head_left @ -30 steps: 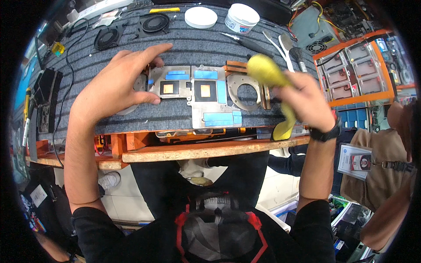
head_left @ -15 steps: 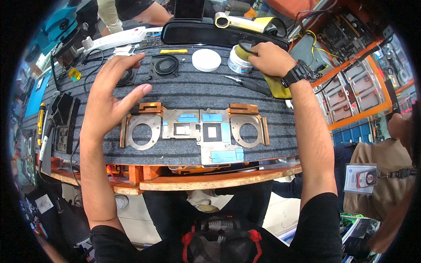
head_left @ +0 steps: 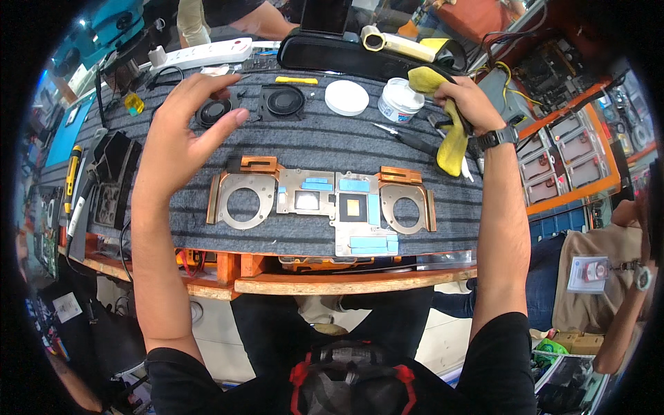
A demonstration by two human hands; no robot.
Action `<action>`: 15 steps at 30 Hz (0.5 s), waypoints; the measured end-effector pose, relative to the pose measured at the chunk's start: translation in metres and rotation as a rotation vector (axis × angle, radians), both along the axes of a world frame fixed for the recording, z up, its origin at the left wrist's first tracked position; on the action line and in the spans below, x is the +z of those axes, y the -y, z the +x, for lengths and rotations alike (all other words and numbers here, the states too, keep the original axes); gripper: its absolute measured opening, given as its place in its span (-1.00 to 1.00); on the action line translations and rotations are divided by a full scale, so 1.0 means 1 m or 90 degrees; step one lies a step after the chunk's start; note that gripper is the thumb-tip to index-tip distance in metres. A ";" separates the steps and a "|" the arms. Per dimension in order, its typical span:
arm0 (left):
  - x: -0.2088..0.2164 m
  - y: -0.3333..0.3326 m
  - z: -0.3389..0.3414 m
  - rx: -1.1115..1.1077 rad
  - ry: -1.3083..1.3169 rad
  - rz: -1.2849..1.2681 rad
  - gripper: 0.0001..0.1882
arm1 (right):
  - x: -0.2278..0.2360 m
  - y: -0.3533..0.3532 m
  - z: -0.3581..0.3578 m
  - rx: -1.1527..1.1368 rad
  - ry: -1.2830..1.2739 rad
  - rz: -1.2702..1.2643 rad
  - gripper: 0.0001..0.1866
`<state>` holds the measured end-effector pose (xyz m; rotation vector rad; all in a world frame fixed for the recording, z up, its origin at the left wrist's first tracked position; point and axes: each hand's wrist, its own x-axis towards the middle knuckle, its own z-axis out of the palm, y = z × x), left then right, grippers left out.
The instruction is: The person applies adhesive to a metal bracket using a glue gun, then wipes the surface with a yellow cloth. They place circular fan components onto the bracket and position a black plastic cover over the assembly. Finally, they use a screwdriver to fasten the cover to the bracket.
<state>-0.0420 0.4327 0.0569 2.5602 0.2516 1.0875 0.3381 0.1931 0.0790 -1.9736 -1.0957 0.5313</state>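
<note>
My right hand [head_left: 472, 107], wearing a black watch, grips a yellow cloth [head_left: 453, 142] just right of an open white jar [head_left: 401, 102]. One end of the cloth sticks up by the jar's rim; the rest hangs below my fingers. Left of the jar lies its round white lid [head_left: 347, 97]. Above the mat, my left hand [head_left: 178, 135] is open and holds nothing, its thumb and fingers spread near a small black fan [head_left: 214, 112]. In front of me lies a metal heatsink [head_left: 356, 229] with copper ends, blue pads and two round openings.
A second black fan [head_left: 285, 102] lies near a yellow strip [head_left: 296, 81]. A dark-handled pointed tool [head_left: 418, 143] rests below the jar. Behind are a white power strip [head_left: 200, 54] and a yellowish tube [head_left: 401, 45]. Orange-framed drawers [head_left: 570, 159] and a person in beige [head_left: 588, 277] are at right.
My right hand has drawn the cloth up and away from the jar's mouth, to the right. My left hand stays spread above the mat. The whole view has shifted slightly.
</note>
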 end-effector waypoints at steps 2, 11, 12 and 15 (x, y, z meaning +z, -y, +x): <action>0.007 -0.011 -0.009 -0.007 -0.079 -0.088 -0.57 | 0.004 0.015 0.004 0.017 -0.263 0.067 -0.81; -0.001 -0.045 -0.057 -0.133 -0.273 -0.162 -0.23 | 0.024 0.027 -0.171 0.133 -0.199 0.030 -0.78; -0.004 -0.042 -0.061 -0.162 -0.303 -0.199 -0.09 | 0.021 0.027 -0.189 0.130 -0.109 -0.023 -0.79; -0.021 -0.034 -0.074 -0.167 -0.373 -0.170 0.18 | 0.001 0.003 -0.233 0.294 0.216 -0.016 -0.83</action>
